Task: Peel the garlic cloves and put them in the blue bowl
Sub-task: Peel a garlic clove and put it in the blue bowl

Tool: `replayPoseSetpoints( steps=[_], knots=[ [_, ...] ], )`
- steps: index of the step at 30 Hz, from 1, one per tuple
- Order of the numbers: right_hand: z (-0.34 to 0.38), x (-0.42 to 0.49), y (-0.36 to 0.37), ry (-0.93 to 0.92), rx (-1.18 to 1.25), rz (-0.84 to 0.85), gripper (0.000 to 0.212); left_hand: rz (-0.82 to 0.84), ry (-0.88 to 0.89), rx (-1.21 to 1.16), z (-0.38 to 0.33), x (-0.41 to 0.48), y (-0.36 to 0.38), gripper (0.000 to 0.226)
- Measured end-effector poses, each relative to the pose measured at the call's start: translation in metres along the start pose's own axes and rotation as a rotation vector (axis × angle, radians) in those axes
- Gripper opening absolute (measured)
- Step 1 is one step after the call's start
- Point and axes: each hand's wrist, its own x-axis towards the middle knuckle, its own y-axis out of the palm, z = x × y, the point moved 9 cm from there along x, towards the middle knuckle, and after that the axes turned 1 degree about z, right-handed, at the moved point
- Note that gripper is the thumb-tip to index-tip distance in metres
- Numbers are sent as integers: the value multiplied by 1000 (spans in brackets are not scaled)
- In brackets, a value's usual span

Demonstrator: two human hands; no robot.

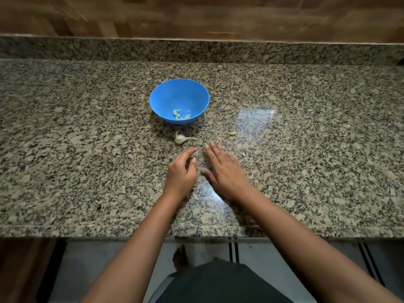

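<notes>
Blue bowl [166,95] on the table [87,149] holds peeled cloves [180,114]. An unpeeled garlic piece [180,138] lies at the bowl's 6 o'clock and a loose clove [232,133] at 4 o'clock. Right hand [225,169] is spread flat; left hand [181,171] is curled, and whether it holds anything cannot be told.

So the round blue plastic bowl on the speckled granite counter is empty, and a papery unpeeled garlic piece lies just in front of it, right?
Not empty. The head view shows a few pale peeled garlic cloves lying in the bottom of the round blue plastic bowl on the speckled granite counter. The papery unpeeled garlic piece does lie just in front of it.
</notes>
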Motion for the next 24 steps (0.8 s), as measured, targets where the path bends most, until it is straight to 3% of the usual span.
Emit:
replayPoseSetpoints(
  steps=[5, 7, 9, 11, 13, 18, 24],
  knots=[
    [11, -34, -9, -104, 157, -185, 44, 80, 2, 45, 4, -15, 4, 40],
    [7, -49, -13, -118, 149, -220, 41, 201, 24, 131, 7, -26, 14, 60],
    [4, -57, -20, -136, 144, -270, 40, 383, 55, 419, 13, -40, 31, 92],
    [1, -59, -28, -128, 140, -296, 36, 476, 90, 715, 20, -50, 42, 107],
    [-3, -56, -36, -82, 181, -313, 27, 474, 84, 794, 22, -47, 48, 104],
    [-42, -45, -48, 246, 455, -379, 19, 459, 127, 830, 13, -7, 64, 81],
    [-53, -50, -41, 408, 736, -363, 21, 427, 239, 659, -8, 6, 63, 55]
  ],
)
